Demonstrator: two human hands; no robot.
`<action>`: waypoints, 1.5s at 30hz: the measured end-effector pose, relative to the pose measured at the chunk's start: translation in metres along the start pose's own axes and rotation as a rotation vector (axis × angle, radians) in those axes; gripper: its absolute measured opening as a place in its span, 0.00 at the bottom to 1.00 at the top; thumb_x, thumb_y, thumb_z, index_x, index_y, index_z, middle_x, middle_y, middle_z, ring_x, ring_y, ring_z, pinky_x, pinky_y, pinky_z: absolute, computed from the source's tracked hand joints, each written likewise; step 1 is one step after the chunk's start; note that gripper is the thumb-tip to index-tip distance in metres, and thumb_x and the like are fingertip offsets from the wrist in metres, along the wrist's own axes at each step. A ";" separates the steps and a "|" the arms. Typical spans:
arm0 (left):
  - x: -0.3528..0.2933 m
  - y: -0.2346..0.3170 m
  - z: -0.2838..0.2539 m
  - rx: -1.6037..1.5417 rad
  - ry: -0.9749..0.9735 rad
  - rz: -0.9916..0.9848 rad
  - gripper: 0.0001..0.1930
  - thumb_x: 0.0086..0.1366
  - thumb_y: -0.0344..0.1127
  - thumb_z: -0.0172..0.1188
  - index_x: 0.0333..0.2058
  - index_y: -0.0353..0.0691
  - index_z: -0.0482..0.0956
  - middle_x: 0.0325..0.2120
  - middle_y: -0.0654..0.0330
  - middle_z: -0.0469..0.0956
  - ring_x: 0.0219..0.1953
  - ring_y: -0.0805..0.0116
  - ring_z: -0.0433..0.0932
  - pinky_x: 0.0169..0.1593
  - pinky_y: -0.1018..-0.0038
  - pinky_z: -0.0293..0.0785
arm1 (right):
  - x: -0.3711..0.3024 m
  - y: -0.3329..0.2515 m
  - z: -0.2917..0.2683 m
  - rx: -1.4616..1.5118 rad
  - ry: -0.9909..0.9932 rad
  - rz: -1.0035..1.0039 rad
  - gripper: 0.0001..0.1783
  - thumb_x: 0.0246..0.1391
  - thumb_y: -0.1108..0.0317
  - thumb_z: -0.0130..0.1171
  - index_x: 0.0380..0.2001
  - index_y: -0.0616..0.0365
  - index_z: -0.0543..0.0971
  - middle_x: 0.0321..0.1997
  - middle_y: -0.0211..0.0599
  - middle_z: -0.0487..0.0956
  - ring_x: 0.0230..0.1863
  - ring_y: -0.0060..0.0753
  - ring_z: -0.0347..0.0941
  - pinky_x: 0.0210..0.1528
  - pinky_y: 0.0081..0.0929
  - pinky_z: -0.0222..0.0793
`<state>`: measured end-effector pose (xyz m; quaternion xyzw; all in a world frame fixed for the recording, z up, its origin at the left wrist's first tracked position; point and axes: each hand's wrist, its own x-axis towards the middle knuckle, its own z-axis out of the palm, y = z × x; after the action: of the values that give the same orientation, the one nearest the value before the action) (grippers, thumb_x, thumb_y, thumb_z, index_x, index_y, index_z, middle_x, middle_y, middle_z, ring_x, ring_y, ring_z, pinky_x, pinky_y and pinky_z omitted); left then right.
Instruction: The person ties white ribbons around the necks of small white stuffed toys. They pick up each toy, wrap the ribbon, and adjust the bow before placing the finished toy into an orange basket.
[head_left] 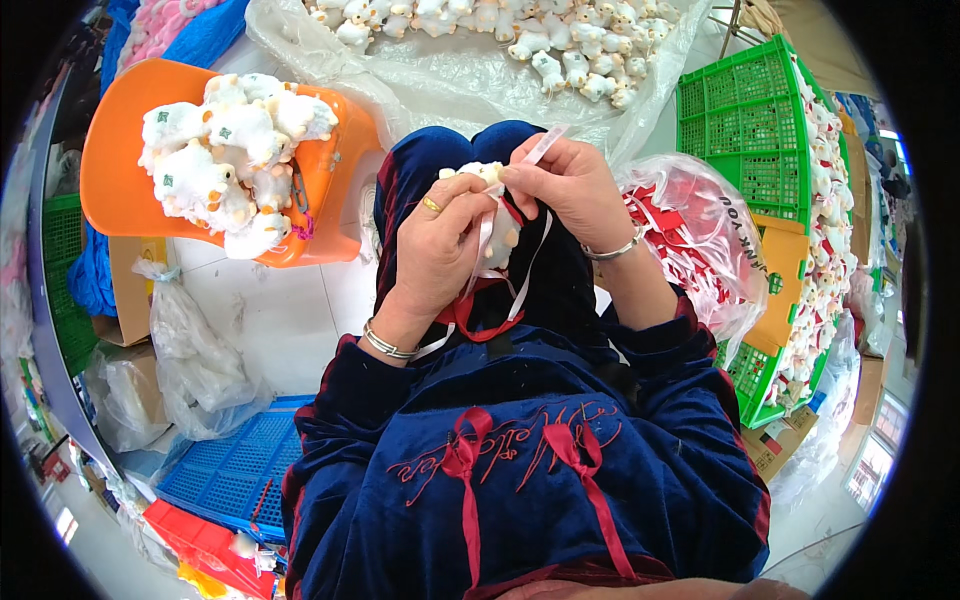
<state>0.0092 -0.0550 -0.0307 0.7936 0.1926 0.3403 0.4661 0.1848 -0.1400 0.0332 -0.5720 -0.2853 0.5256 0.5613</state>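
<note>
Over my lap, my left hand (435, 240) is closed around a small white plush toy (503, 243), with a gold ring on one finger. A narrow white ribbon (546, 145) sticks up from the pinched fingers of my right hand (570, 185), close to the toy's top. More white ribbon and a red piece of fabric (480, 318) hang below the toy onto my dark blue trousers. My fingers hide part of the toy and where the ribbon passes round it.
At the left, an orange plastic chair (120, 150) bears a pile of white plush toys (215, 160). A clear bag of red and white ribbon pieces (690, 235) stands at my right, beside green crates (745, 120) of toys. Plastic sheeting (420, 80) with many toys lies ahead; a blue crate (235, 470) is lower left.
</note>
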 end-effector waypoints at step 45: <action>0.008 -0.005 -0.009 -0.095 -0.009 -0.017 0.10 0.58 0.21 0.67 0.39 0.32 0.82 0.41 0.52 0.82 0.40 0.56 0.83 0.42 0.71 0.80 | 0.018 0.020 0.007 -0.611 -0.136 -0.556 0.07 0.57 0.75 0.65 0.39 0.59 0.84 0.33 0.29 0.78 0.34 0.22 0.75 0.37 0.23 0.71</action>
<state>0.0082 -0.0422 -0.0290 0.7706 0.1808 0.3413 0.5069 0.1781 -0.1255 0.0111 -0.5774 -0.6082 0.2821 0.4661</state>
